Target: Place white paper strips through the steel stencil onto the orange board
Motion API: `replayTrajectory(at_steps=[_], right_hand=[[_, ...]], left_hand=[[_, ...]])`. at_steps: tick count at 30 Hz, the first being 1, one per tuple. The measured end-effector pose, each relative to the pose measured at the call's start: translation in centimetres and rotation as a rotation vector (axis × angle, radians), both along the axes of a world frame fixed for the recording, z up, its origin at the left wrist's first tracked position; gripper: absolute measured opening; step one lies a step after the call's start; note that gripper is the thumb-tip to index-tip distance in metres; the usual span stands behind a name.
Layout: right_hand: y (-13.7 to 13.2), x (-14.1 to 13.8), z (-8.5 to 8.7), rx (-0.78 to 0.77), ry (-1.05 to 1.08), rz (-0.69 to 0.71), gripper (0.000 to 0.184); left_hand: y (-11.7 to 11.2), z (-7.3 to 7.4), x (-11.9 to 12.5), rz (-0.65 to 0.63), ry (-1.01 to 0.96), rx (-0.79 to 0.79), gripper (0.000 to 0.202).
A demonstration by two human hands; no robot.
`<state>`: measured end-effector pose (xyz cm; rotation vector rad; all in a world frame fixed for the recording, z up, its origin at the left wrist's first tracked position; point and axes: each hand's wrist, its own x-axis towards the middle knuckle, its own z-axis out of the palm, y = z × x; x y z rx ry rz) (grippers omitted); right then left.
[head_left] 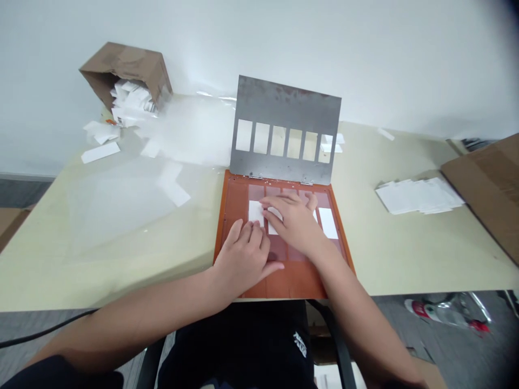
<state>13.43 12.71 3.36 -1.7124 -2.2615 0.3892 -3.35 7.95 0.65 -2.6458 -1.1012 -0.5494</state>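
Note:
An orange base plate [284, 281] lies at the table's near edge, with a grey metal lid [286, 108] with several rectangular windows standing hinged up behind it. White cards [328, 222] lie in the plate's slots. My right hand [295, 219] rests flat on the plate, fingers stretched left over a white card [255, 212]. My left hand [245, 256] lies beside it, fingers extended and resting on the plate near the same card.
A tipped cardboard box [125, 67] spills white cards [130, 102] at the far left. Clear plastic sheets [133, 189] cover the left table. A stack of white cards [417, 195] and flat cardboard [490, 183] lie on the right. A shoe [421, 310] shows on the floor.

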Motion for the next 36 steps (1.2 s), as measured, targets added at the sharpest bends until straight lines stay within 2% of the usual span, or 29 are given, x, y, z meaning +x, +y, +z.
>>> replayTrajectory(at_steps=[3,6,13,16,22,25,29,36], right_hand=[[1.3,-0.2,0.1,-0.007,-0.074,0.005,0.032],[2.1,-0.5,-0.6,0.034,-0.147,-0.006,0.04],[1.7,-0.6,-1.8,0.168,-0.165,-0.001,0.038],[1.9,-0.6,-2.3,0.217,-0.06,0.017,0.035],[3.3,-0.8,-3.2,0.265,0.318,-0.016,0.032],[3.9,-0.9,-3.3,0.256,0.383,-0.031,0.034],[4.1,-1.0,-3.6,0.265,0.282,0.011,0.034],[4.3,-1.5,-3.3,0.241,0.084,-0.023,0.034]], left_hand=[[-0.1,0.0,0.1,0.013,0.0,-0.005,0.062],[-0.1,0.0,0.1,0.021,-0.005,-0.004,0.06],[-0.2,-0.2,0.1,0.039,-0.019,-0.004,0.059],[-0.2,-0.2,0.1,0.042,-0.014,-0.002,0.058],[-0.4,-0.1,0.3,0.054,-0.013,0.001,0.059],[-0.4,0.0,0.3,0.058,-0.015,-0.006,0.058],[-0.4,0.1,0.3,0.06,-0.011,0.0,0.057],[-0.6,0.0,0.7,0.072,-0.008,0.026,0.061]])
